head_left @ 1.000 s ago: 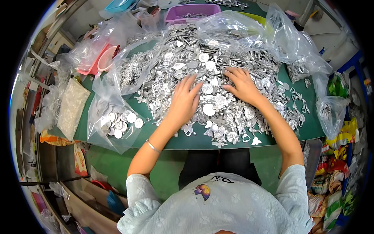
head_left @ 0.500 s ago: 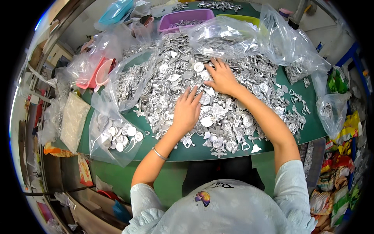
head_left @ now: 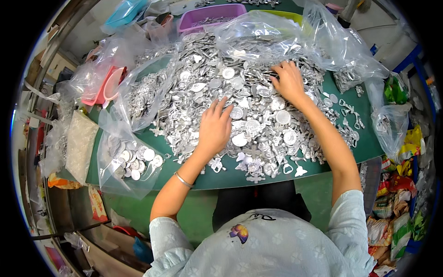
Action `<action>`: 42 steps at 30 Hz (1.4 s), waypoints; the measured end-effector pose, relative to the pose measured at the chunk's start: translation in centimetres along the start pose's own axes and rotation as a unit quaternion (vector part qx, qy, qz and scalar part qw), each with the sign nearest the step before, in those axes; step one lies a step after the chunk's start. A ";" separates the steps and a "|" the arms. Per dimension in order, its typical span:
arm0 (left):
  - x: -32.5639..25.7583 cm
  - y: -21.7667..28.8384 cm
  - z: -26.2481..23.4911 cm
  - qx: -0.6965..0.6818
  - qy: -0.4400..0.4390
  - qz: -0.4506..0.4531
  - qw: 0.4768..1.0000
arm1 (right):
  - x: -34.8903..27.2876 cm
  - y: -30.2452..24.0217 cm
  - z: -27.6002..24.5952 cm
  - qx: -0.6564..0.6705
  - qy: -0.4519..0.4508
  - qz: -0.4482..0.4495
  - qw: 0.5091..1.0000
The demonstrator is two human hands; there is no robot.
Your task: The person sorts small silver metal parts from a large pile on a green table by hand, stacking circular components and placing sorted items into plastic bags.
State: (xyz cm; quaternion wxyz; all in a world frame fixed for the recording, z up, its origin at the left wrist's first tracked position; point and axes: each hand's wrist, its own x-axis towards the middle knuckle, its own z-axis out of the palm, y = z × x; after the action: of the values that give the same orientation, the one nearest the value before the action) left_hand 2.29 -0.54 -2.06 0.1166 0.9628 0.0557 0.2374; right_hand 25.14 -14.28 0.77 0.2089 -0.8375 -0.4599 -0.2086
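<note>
A wide heap of silvery metal charms (head_left: 267,143), with round medals, crosses and looped pieces among them, covers the middle of the green table. My left hand (head_left: 215,127) lies on the heap's near left part, its fingers stretched out and slightly apart, holding nothing I can see. Farther back and to the right, my right hand (head_left: 290,85) touches the heap with bent fingers, the thumb held away from them. No piece shows in its grip. Close to the right fingertips, a clear plastic bag (head_left: 258,34) covers the heap's far side.
A clear bag of round discs (head_left: 138,161) lies at the table's near left. Red scoop-like containers (head_left: 105,87) stand behind it. A purple tub (head_left: 210,14) and a green tub (head_left: 281,16) sit at the back. Another plastic bag (head_left: 390,124) hangs over the right edge.
My right hand has moved right across the heap, away from the left one. My left hand has shifted only slightly. The whole view has slid a little.
</note>
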 end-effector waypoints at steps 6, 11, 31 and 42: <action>-0.3 -0.2 0.0 0.003 0.002 -0.007 1.000 | 1.5 -0.1 0.3 -0.075 -0.045 -0.048 0.995; -0.3 -0.2 0.2 -0.001 0.017 0.008 1.000 | 0.4 1.2 0.3 -0.036 -0.007 -0.042 0.998; -5.9 11.2 -5.1 -0.755 -0.148 -0.282 0.574 | -8.9 -2.2 -9.5 0.459 -0.124 0.249 0.844; -10.3 15.6 -1.8 -0.834 -0.201 -0.436 0.272 | -17.0 -4.9 -11.2 0.337 -0.072 0.130 0.930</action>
State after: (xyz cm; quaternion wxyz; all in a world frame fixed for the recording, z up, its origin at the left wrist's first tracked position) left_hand -6.80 -16.90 -1.20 0.9492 0.1885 0.2137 -0.1333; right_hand 10.82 -29.54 1.54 0.4707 -0.7829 -0.4039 0.0487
